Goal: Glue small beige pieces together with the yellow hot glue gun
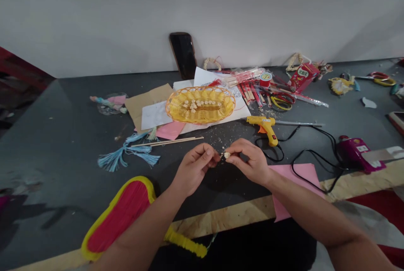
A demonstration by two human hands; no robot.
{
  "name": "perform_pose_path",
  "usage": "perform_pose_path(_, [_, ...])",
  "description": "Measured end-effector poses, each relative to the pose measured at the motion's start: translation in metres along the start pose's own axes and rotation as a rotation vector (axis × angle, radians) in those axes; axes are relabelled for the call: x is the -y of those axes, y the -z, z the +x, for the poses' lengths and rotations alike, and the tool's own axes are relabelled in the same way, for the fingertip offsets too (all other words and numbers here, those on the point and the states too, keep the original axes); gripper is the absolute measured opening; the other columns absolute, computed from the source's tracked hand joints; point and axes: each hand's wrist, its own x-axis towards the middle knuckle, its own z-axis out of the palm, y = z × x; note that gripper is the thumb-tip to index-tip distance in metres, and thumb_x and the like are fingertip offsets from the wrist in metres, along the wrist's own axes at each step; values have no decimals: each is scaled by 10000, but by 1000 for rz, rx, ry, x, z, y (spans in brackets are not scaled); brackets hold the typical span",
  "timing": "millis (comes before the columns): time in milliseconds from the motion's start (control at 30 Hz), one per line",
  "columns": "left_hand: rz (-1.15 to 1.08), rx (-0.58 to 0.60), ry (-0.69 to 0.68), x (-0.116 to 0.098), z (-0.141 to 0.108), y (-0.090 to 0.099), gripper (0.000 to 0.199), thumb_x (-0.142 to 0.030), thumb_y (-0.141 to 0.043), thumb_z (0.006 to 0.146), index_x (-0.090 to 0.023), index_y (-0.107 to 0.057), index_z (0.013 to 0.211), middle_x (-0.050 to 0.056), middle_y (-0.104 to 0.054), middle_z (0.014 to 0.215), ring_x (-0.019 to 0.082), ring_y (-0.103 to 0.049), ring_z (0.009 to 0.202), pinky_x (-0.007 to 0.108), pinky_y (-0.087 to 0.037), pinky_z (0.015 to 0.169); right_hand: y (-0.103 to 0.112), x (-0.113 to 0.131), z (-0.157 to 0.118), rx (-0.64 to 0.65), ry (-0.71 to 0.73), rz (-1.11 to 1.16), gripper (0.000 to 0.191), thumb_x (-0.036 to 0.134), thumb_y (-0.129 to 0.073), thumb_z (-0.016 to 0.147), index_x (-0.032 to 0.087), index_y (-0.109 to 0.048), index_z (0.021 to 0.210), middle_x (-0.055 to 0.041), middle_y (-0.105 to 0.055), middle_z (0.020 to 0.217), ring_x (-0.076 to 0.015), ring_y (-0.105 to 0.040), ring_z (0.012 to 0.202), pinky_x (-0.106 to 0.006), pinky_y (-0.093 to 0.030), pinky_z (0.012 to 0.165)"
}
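Observation:
Over the dark table, my right hand (251,159) pinches a small cream-coloured knobbly piece (227,155) between thumb and fingertips. My left hand (197,164) is just to its left, thumb pressed against curled fingers. Whatever it may hold is too small to make out. Pale crumbs (217,138) are scattered on the table around and beyond the fingertips. Farther back, a yellow woven basket (202,116) contains several similar cream pieces (193,105).
A yellow glue gun (267,128) with a black cord lies right of the basket. Blue tassels (116,157), thin sticks (170,141) and a red-and-yellow fan-like paddle (121,216) lie to the left. A phone (183,54) leans on the wall. Pink paper (296,182) lies under my right forearm.

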Motion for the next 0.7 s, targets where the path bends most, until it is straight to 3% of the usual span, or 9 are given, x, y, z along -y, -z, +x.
perform_pose_path(133, [3, -26, -56, -1, -1, 0, 287, -393, -763, 752, -154, -623, 676, 7, -631, 675, 95, -468, 601, 238, -359, 610, 0, -1, 0, -4, -27, -3, 85, 262, -620, 909, 198, -655, 953, -44, -682, 828, -145, -618, 739, -280, -519, 670])
perform_pose_path(433, [72, 10, 40, 1, -2, -1, 308, -407, -820, 678, -151, -700, 800, 36, -689, 715, 116, -522, 635, 247, -366, 622, 1, 0, 0, -12, -59, -26, 92, 267, -602, 918, 199, -647, 959, -38, -679, 833, -144, -609, 738, -281, -508, 677])
perform_pose_path(567, [105, 7, 34, 1, -2, 2, 325, -432, -836, 648, -163, -668, 717, 10, -671, 674, 107, -511, 624, 235, -357, 609, 1, 0, 0, -37, -77, -22, 81, 255, -602, 915, 196, -640, 956, -30, -670, 811, -142, -603, 728, -275, -501, 671])
perform_pose_path(700, [241, 32, -16, 3, -4, 6, 263, -413, -784, 725, -166, -701, 688, 31, -698, 699, 134, -559, 696, 249, -382, 664, 2, 1, 0, -41, -75, -18, 68, 239, -607, 910, 196, -643, 949, -36, -678, 831, -145, -611, 747, -275, -502, 682])
